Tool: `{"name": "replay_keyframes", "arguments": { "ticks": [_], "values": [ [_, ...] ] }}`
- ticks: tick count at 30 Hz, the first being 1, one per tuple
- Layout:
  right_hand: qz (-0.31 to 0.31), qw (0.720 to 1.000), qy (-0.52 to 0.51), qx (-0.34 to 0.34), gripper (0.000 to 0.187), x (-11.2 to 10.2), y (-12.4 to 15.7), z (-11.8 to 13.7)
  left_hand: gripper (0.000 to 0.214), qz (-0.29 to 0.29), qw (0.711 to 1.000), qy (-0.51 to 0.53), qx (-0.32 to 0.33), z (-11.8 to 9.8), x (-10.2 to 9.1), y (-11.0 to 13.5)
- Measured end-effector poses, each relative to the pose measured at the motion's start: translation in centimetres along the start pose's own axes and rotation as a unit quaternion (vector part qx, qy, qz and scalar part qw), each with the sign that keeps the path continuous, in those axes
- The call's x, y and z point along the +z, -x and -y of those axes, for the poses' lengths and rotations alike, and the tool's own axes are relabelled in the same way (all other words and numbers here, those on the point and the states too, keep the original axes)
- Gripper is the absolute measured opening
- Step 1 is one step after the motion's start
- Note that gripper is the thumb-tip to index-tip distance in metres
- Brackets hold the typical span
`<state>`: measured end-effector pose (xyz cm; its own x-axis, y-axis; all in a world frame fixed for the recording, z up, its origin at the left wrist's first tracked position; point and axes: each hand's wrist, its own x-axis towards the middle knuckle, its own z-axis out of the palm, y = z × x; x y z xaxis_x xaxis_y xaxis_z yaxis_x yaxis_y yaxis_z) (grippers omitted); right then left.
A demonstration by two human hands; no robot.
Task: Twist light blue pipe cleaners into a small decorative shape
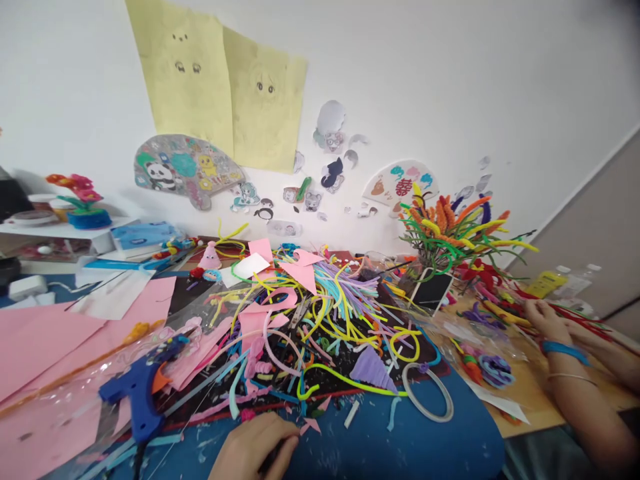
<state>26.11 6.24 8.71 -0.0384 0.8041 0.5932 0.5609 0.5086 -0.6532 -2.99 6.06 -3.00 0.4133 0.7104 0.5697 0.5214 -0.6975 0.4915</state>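
Only one of my hands shows, and I take it for my left hand (pixel 255 445). It rests on the blue table cover (pixel 430 447) at the bottom edge, fingers curled shut and pointing right. Something small and dark sits under the fingertips; I cannot make out what. A tiny pink paper scrap (pixel 313 425) lies just beyond the knuckles. Ahead is a heap of coloured pipe cleaners (pixel 330 307), with a purple paper cone (pixel 373 368) on it. A blue glue gun (pixel 137 390) lies to the hand's left. My right hand is out of view.
Pink paper sheets (pixel 55 333) cover the left side. A white ring of tape (pixel 428 393) lies right of the heap. A pipe-cleaner bouquet (pixel 453 230) stands at the back right. Another person's hands (pixel 545 320), one wrist with a blue band, work on the wooden table at the right.
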Motion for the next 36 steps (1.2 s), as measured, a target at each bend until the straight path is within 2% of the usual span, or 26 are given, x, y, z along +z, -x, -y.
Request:
{"name": "replay_keyframes", "arguments": {
  "ticks": [3,5,7,9,13,19,21,28,31,36],
  "values": [
    [0.043,0.997,-0.050,0.042,0.021,7.2,3.7,1.0,0.015,-0.006,0.996,0.045,-0.081,-0.8,-0.7,0.0],
    [0.069,0.992,-0.085,0.068,0.015,10.9,5.1,1.3,0.019,-0.019,0.988,0.070,-0.133,-0.9,-1.0,0.0],
    [0.096,0.972,-0.180,0.120,0.015,13.5,5.6,1.0,0.023,-0.036,0.979,0.097,-0.174,-0.9,-1.1,0.1],
    [0.108,0.951,-0.241,0.164,0.017,14.9,5.5,0.6,0.026,-0.047,0.972,0.119,-0.200,-0.8,-1.1,0.2],
    [0.114,0.950,-0.233,0.174,0.021,15.4,5.3,-0.3,0.029,-0.040,0.968,0.129,-0.209,-0.7,-0.8,-0.1],
    [0.178,0.950,-0.206,0.153,0.019,15.2,5.4,-0.3,0.016,-0.024,0.980,0.114,-0.159,-0.9,-0.6,-0.5],
    [0.178,0.951,-0.205,0.149,0.018,15.2,5.5,-0.3,0.014,-0.032,0.981,0.110,-0.154,-0.9,-0.7,-0.5],
    [0.093,0.963,-0.194,0.163,0.018,15.3,5.9,-0.8,0.012,-0.058,0.980,0.080,-0.174,-0.8,-0.7,-0.1],
    [0.059,0.975,-0.169,0.131,0.018,15.4,5.8,-1.1,0.010,-0.068,0.978,0.075,-0.182,-0.8,-0.6,0.0],
    [0.047,0.988,-0.122,0.087,0.024,15.4,5.7,-1.4,0.010,-0.093,0.976,0.068,-0.185,-0.7,-0.7,-0.1]
  ]
}}
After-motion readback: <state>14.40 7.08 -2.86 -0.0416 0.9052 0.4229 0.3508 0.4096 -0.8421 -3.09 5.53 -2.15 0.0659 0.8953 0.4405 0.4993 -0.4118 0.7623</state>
